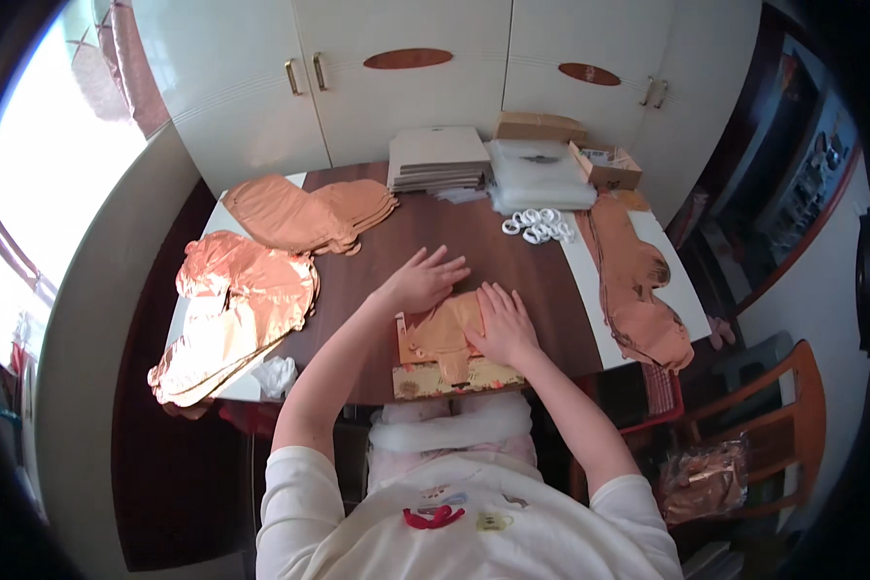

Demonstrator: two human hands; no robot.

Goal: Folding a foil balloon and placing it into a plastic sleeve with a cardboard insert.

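Observation:
A folded rose-gold foil balloon (pixel 445 329) lies at the table's near edge, on top of a printed orange and cream card (pixel 420 382). My right hand (pixel 505 327) rests flat on the right side of the foil, fingers stretched forward. Over the far left edge of it, my left hand (pixel 425 282) reaches with fingers apart; I cannot tell whether its palm touches. Neither hand grips anything. Flat foil balloons lie in stacks: one at the far left (pixel 300 213), a shinier one at the near left (pixel 237 309), another along the right (pixel 633 280).
At the back stand a stack of white cards (pixel 438 155), clear plastic bags (pixel 541 174) and an open cardboard box (pixel 606 166). White ribbon rolls (pixel 539 226) lie before them. Crumpled plastic (pixel 275 377) sits near left. A wooden chair (pixel 793 416) holds a bag of foil (pixel 706 483).

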